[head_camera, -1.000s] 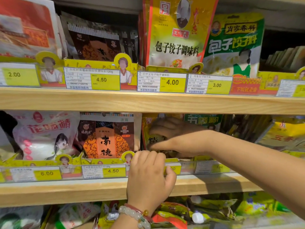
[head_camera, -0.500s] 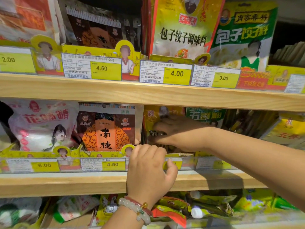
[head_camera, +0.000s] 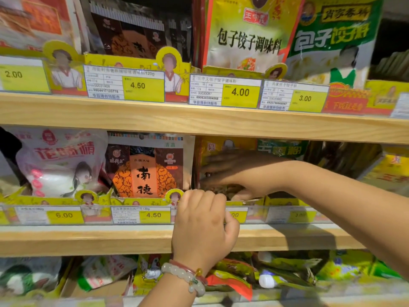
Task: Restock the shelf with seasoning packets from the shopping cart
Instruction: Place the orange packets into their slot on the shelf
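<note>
- The right hand [head_camera: 241, 173] reaches into the middle shelf [head_camera: 88, 240], fingers spread flat against a yellow seasoning packet [head_camera: 221, 147] standing just right of the brown-and-orange packet [head_camera: 143, 169].
- The left hand [head_camera: 202, 227], curled loosely, rests at the shelf's front edge over a price tag rail [head_camera: 88, 214]; a beaded bracelet [head_camera: 188, 278] circles its wrist.
- The upper shelf [head_camera: 199, 120] carries yellow and green dumpling seasoning bags [head_camera: 247, 41] behind tags marked 4.50, 4.00, 3.00.
- Blurred packets [head_camera: 276, 273] fill the lowest level.
</note>
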